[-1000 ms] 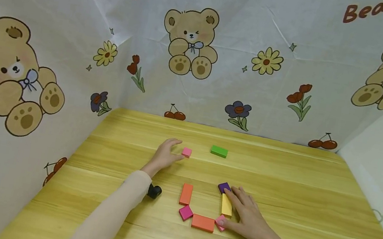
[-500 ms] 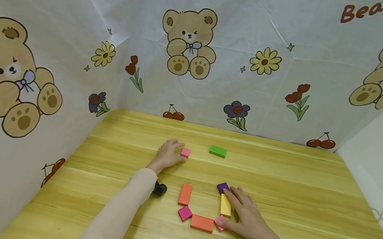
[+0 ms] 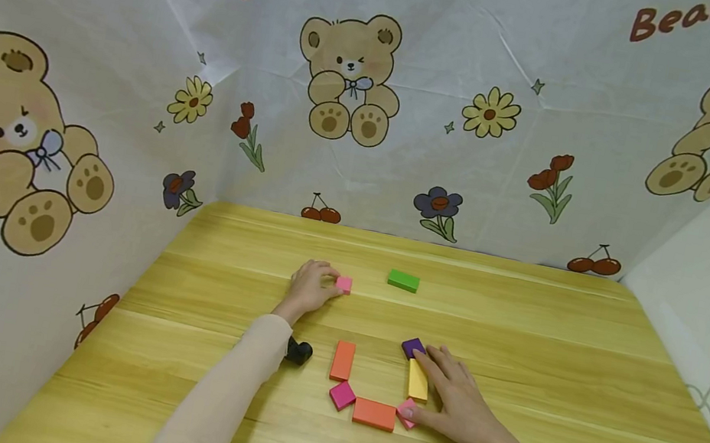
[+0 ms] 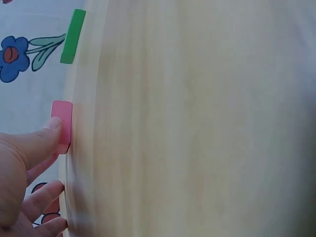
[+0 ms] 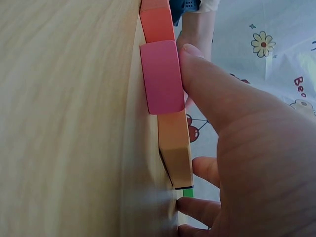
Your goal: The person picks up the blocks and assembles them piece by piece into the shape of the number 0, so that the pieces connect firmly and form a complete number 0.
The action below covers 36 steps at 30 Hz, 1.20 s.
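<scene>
My left hand (image 3: 309, 289) pinches a small pink block (image 3: 343, 285) between thumb and fingers, at the far side of the table. In the left wrist view the thumb lies on that block's face. Nearer me, my right hand (image 3: 462, 403) is spread over the right side of a U of blocks. Its thumb rests on a pink block (image 5: 163, 77) at the corner, and a fingertip touches the purple block (image 3: 413, 348). Between these two lies a yellow block (image 3: 418, 380). An orange block (image 3: 374, 414), a magenta block (image 3: 342, 395) and another orange block (image 3: 343, 361) form the rest.
A green block (image 3: 403, 281) lies to the right of the left hand, farther back. The wooden table (image 3: 558, 347) meets a bear-print cloth (image 3: 389, 180) at its back and left. Black wrist cameras sit on both wrists.
My left hand has moved slightly right, and its fingers have gone from spread around the pink block to pinching it. The right hand has stayed on the blocks.
</scene>
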{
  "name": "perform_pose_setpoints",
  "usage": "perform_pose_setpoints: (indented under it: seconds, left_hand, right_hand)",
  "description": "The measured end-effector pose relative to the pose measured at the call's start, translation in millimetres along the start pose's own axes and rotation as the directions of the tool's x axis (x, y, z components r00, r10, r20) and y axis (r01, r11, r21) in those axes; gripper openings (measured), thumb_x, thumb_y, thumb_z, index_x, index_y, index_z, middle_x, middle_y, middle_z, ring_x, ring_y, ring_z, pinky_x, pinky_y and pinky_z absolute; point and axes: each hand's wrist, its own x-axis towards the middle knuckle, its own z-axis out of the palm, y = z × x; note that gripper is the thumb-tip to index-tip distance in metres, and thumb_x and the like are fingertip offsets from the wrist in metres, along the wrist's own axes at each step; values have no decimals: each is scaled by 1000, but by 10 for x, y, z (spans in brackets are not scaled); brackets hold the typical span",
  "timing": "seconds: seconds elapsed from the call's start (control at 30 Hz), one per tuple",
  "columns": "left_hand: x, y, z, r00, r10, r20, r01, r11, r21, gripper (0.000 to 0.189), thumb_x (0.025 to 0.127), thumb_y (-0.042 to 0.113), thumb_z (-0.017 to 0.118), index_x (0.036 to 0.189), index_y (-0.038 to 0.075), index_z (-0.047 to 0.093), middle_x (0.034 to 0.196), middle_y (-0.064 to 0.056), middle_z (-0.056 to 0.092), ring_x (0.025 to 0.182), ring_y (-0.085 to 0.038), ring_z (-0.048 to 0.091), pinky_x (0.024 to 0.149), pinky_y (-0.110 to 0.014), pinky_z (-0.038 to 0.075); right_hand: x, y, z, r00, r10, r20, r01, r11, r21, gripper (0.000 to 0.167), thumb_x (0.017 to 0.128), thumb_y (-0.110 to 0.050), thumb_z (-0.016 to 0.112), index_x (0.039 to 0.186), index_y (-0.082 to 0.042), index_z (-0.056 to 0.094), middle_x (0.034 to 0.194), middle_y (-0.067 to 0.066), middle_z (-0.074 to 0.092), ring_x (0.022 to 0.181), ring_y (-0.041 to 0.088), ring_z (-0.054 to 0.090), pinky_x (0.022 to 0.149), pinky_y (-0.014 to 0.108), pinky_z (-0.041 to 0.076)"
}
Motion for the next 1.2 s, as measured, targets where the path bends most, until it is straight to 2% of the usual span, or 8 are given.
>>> perform_pose_setpoints:
  seconds: [0.13, 0.27, 0.37, 0.5, 0.63, 0.83, 1.0, 1.2]
  left_hand:
    - [-13, -12, -4, 1000, 14, -25, -15, 999, -30, 33, 88, 23, 74, 117, 8, 70, 143, -15, 52, 144, -41, 29, 119, -55, 17]
    - [-28, -8, -18, 998, 2, -66, -10, 993, -117, 33, 87, 20, 74, 117, 6, 69, 137, -16, 56, 136, -38, 41, 115, -51, 29]
    - [-53, -1, -31, 996, -16, -90, -1, 981, -193, 34, 87, 19, 74, 119, 6, 68, 130, -14, 60, 125, -34, 52, 107, -47, 41]
    - [-102, 2, -43, 995, -1, -101, -23, 970, -243, 33, 89, 16, 72, 120, 5, 68, 119, -13, 67, 108, -29, 62, 93, -41, 52]
    - [-165, 16, -49, 998, 5, -70, -24, 963, -270, 32, 89, 14, 72, 119, 5, 69, 113, -12, 69, 97, -26, 66, 81, -35, 55]
    - [-266, 63, -34, 1000, -22, 17, 26, 950, -312, 32, 87, 13, 74, 118, 6, 69, 114, -11, 69, 90, -20, 66, 69, -26, 53]
    - [-348, 104, -3, 997, 11, 74, 13, 949, -316, 32, 87, 13, 74, 118, 6, 69, 116, -12, 68, 90, -19, 66, 66, -24, 52]
    - [-447, 150, 31, 987, 63, 146, -17, 955, -296, 33, 86, 14, 75, 118, 6, 70, 109, -10, 70, 90, -18, 66, 72, -25, 54]
  right_hand:
    - [-2, -2, 2, 1000, -2, -1, 2, 1000, 0, 90, 82, -59, 69, 152, -11, 37, 152, 22, 38, 143, 48, 26, 110, 70, 18]
    - [-4, 3, 6, 1000, -8, -5, 8, 1000, 0, 90, 82, -57, 69, 152, -11, 37, 152, 22, 38, 143, 49, 26, 109, 70, 19]
    - [-4, 8, 8, 1000, -9, -8, 9, 1000, 2, 90, 82, -57, 70, 152, -11, 37, 151, 23, 38, 143, 49, 26, 109, 70, 18]
    - [-6, 15, 7, 1000, -1, -5, 1, 1000, 10, 91, 81, -59, 70, 152, -12, 37, 152, 22, 38, 143, 48, 25, 110, 70, 18]
    - [-8, 25, 9, 1000, 5, 3, -5, 1000, 15, 92, 80, -59, 71, 152, -12, 36, 152, 21, 37, 144, 47, 24, 110, 69, 16]
    - [-5, 30, 17, 1000, 3, 0, -3, 1000, 16, 93, 79, -59, 71, 152, -12, 37, 152, 21, 37, 144, 47, 24, 110, 69, 17]
    - [-2, 26, 17, 1000, 3, -4, -3, 1000, 4, 92, 80, -60, 70, 152, -12, 37, 152, 21, 37, 144, 47, 25, 110, 69, 17]
    - [0, 14, 6, 1000, -11, -14, 11, 1000, -3, 91, 81, -59, 70, 151, -11, 38, 151, 22, 39, 143, 48, 26, 109, 70, 19]
